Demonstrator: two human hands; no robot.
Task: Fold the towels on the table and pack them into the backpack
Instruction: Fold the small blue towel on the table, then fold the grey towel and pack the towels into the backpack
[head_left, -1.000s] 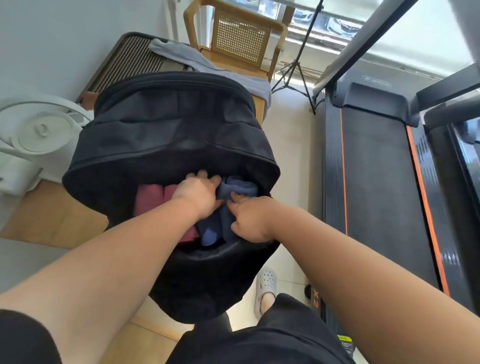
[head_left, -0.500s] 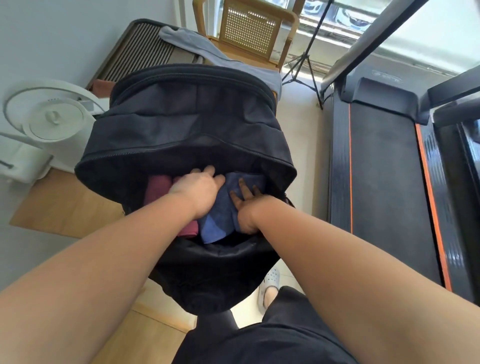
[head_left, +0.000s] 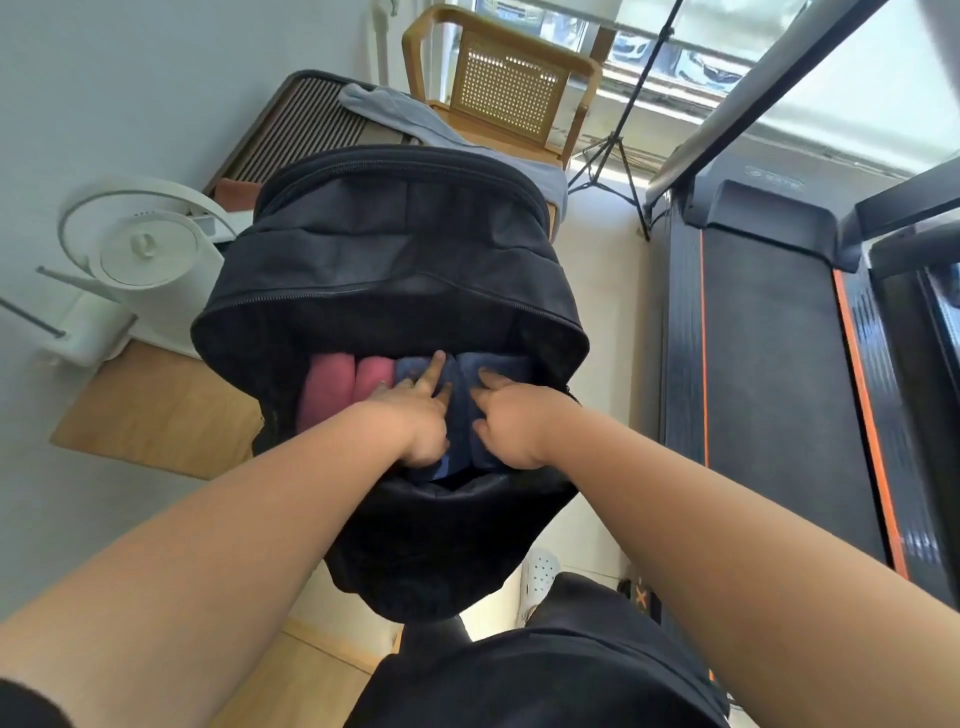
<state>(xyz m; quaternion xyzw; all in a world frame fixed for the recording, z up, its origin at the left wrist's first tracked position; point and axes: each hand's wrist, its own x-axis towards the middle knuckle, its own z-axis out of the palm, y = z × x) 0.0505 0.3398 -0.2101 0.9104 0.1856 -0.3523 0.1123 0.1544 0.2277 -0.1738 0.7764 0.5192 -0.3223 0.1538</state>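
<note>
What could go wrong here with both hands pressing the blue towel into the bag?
The backpack looks to hang past the table edge; downward pressure from the left hand and right hand might tip it off. Pushing the blue towel could also unfold it or crowd the pink towel beside it.

One wide-angle camera sits on the person's head, looking steeply down and forward along both forearms into the open backpack (head_left: 389, 291), which sits close beneath it. A treadmill (head_left: 769, 364) edges the right; there's no second view.
</note>
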